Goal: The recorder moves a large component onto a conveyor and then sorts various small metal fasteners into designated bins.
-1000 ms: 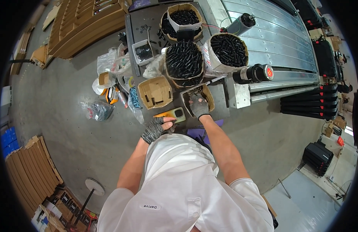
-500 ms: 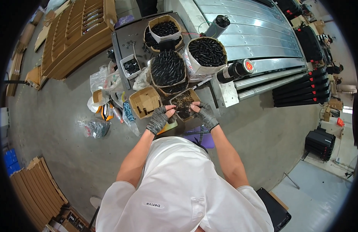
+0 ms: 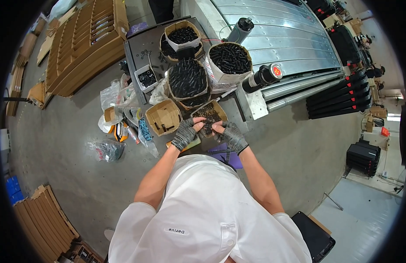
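Note:
My left hand [image 3: 187, 132] and my right hand [image 3: 231, 135], both in grey fingerless gloves, are close together over a shallow cardboard box [image 3: 221, 110]. Small dark ring-like parts [image 3: 205, 115] lie in that box. Thumb and fingers of each hand are pinched, and the fingertips nearly meet; whatever they hold is too small to make out. Left of my left hand stands an open cardboard box [image 3: 164, 108] with a few black pin-like pieces [image 3: 164, 127]. Just beyond my hands is a carton [image 3: 188, 79] full of black cylindrical pieces.
Further cartons of black parts [image 3: 229, 59] [image 3: 182, 35] stand at the back of the bench. A white tray [image 3: 146, 77] holds small black parts. On the right are a metal roller conveyor [image 3: 295, 87] and a black cylinder with a red top [image 3: 262, 79]. Plastic bags [image 3: 107, 148] lie at left.
My hands have drawn closer together, the right one moving slightly left and the left one slightly right. The view has shifted a little; the boxes stay in place.

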Action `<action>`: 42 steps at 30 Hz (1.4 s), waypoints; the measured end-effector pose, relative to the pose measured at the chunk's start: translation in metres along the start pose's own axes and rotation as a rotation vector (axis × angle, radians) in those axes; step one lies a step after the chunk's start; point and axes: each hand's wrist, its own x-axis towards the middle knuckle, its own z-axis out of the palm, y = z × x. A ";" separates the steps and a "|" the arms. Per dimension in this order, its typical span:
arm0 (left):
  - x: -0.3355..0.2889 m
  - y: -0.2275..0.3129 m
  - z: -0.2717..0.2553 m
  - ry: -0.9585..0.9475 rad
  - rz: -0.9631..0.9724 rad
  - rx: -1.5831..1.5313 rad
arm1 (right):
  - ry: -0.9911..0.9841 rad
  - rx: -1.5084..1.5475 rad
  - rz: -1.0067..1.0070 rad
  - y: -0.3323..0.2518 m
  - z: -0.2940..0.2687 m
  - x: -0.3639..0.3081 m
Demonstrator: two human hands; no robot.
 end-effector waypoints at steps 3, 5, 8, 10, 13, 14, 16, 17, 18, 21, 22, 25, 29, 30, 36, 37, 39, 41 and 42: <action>-0.002 -0.003 0.001 0.013 -0.044 -0.116 | 0.050 -0.015 -0.019 0.000 0.009 -0.002; 0.003 -0.016 0.001 0.018 -0.021 -0.083 | 0.087 -0.031 -0.038 0.002 0.013 -0.002; 0.009 -0.031 0.007 0.007 -0.036 -0.329 | 0.170 -0.180 -0.239 0.007 0.016 -0.003; 0.009 -0.030 0.011 -0.062 -0.181 -0.659 | 0.189 -0.176 -0.294 0.009 0.013 0.000; 0.009 -0.023 0.009 -0.059 -0.168 -0.557 | 0.150 0.007 -0.282 0.008 0.007 0.000; 0.009 -0.024 0.007 -0.059 -0.166 -0.560 | 0.092 0.184 -0.215 0.007 0.005 0.000; 0.009 -0.022 0.002 -0.082 -0.126 -0.475 | 0.056 0.228 -0.207 0.005 0.000 -0.001; 0.008 -0.019 0.002 -0.081 -0.124 -0.477 | 0.019 0.275 -0.199 0.004 -0.001 -0.001; 0.006 -0.017 0.000 -0.090 -0.107 -0.410 | 0.018 0.273 -0.198 0.003 -0.003 0.000; 0.004 -0.016 -0.003 -0.098 -0.054 -0.210 | 0.006 0.409 -0.170 0.002 -0.002 0.003; 0.004 -0.014 -0.003 -0.101 -0.018 -0.077 | 0.028 0.403 -0.163 0.001 -0.001 0.003; 0.000 -0.004 -0.004 -0.107 -0.024 -0.047 | 0.053 0.308 -0.184 0.001 0.003 0.004; -0.003 0.012 -0.002 -0.122 -0.090 -0.098 | 0.039 0.141 -0.258 0.005 0.001 0.007; -0.003 0.016 -0.001 -0.132 -0.099 -0.092 | 0.039 0.140 -0.257 0.006 0.000 0.008; 0.001 0.008 -0.003 -0.231 -0.127 -0.054 | 0.136 -0.064 -0.270 -0.002 0.007 0.004; 0.001 0.008 -0.001 -0.234 -0.151 -0.051 | 0.126 -0.094 -0.257 -0.002 0.006 0.004; 0.001 0.009 0.003 -0.251 -0.135 -0.078 | 0.116 -0.125 -0.243 -0.003 0.004 0.005; 0.002 0.008 0.002 -0.263 -0.119 -0.105 | 0.096 -0.088 -0.194 -0.004 0.004 0.006; 0.004 0.006 0.000 -0.290 -0.119 -0.078 | 0.095 -0.088 -0.193 -0.004 0.004 0.006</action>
